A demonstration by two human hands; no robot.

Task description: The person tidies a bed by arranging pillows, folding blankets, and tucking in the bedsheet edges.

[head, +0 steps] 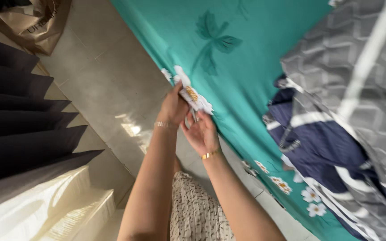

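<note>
We look straight down our arms and both hands meet at the edge of the teal bedsheet (pixel 246 67), right where its white-flower border hangs off the side of the bed. Our left hand (pixel 174 107) is closed on that hem, fingers pinching a bunched fold of the flowered cloth, a thin bracelet at the wrist. Our right hand (pixel 202 132) sits just below it, palm turned up, fingers curled loosely and touching the same fold from underneath; a gold bangle shows at that wrist. The sheet's edge runs as a long diagonal line from the upper left of the view down to the lower right, and the gripped bit lies about midway along it. On the bed, to the right, a grey and navy blanket (pixel 336 111) lies heaped on the sheet. Beside us, pale floor tiles (pixel 108 85), dark pleated curtains (pixel 18 107) at left, and a brown paper bag (pixel 34 22) in the far corner, contents hidden from us.
</note>
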